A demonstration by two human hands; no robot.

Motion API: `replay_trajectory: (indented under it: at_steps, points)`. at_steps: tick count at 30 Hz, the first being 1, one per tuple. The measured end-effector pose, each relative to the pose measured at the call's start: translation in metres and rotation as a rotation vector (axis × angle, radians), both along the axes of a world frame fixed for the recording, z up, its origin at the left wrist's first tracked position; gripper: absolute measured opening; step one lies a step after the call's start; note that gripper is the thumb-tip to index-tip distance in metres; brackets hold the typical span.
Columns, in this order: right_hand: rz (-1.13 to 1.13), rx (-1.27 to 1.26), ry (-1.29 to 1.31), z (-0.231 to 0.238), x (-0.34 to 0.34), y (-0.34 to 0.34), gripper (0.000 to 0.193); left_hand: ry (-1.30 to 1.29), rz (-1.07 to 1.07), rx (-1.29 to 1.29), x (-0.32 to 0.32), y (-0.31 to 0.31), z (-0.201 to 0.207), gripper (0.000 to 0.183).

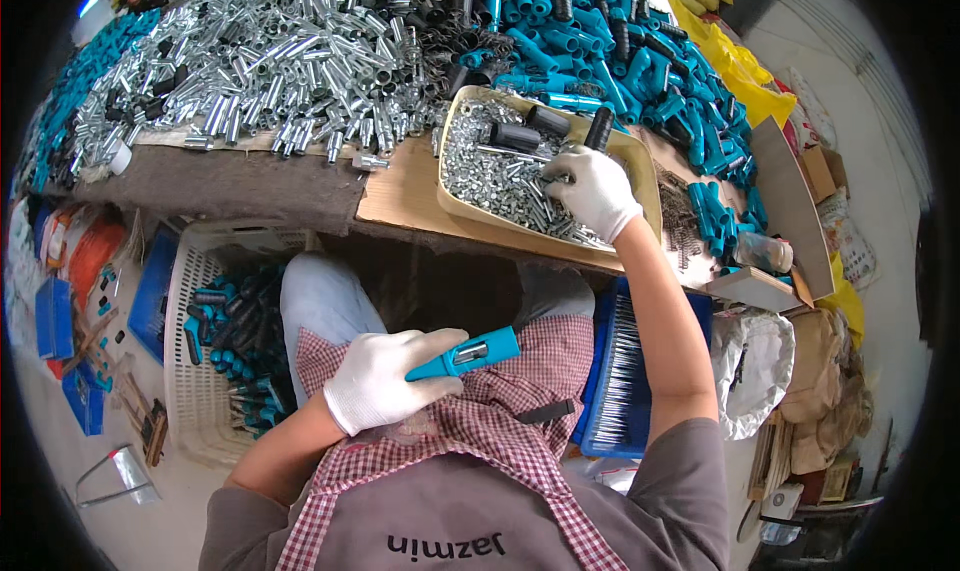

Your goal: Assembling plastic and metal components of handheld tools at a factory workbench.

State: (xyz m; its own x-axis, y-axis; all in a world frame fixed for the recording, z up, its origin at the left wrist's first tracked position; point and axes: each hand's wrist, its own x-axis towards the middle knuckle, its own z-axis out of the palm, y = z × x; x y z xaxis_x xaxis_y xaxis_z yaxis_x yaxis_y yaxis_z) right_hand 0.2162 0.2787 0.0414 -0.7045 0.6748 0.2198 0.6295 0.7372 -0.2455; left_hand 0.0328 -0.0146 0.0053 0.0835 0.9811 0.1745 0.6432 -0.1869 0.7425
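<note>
My left hand, in a white glove, is closed around a teal plastic handle above my lap. A metal piece shows in the slot along the handle's side. My right hand, gloved too, is over a cream tray on the table. Its fingers are bent together among small metal parts; what they pinch, if anything, is too small to tell. Black ribbed grips lie inside this tray, one of them just beyond my right hand.
Heaps of shiny metal tubes and teal handles cover the table's far side. Springs lie right of the tray. At my left stands a white basket of teal and black pieces; at my right, a blue bin of metal rods.
</note>
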Motion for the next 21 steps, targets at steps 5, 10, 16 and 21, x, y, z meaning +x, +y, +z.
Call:
replay_trajectory:
  at_steps: [5,10,16,21]
  points:
    - [-0.058,-0.174,-0.170,0.004,-0.007,0.006,0.019,-0.013,0.048,0.076,-0.007,-0.005,-0.012,0.050]
    - [0.042,-0.039,0.099,0.006,-0.002,-0.018,0.015,-0.039,0.093,-0.044,-0.014,-0.004,-0.001,0.050]
    - [0.552,-0.385,0.196,0.018,-0.024,-0.123,0.013,0.023,0.086,-0.021,-0.019,0.001,-0.008,0.045]
    - [0.788,-0.219,0.259,-0.019,-0.035,-0.142,0.016,0.029,0.099,-0.072,-0.019,0.000,-0.012,0.042]
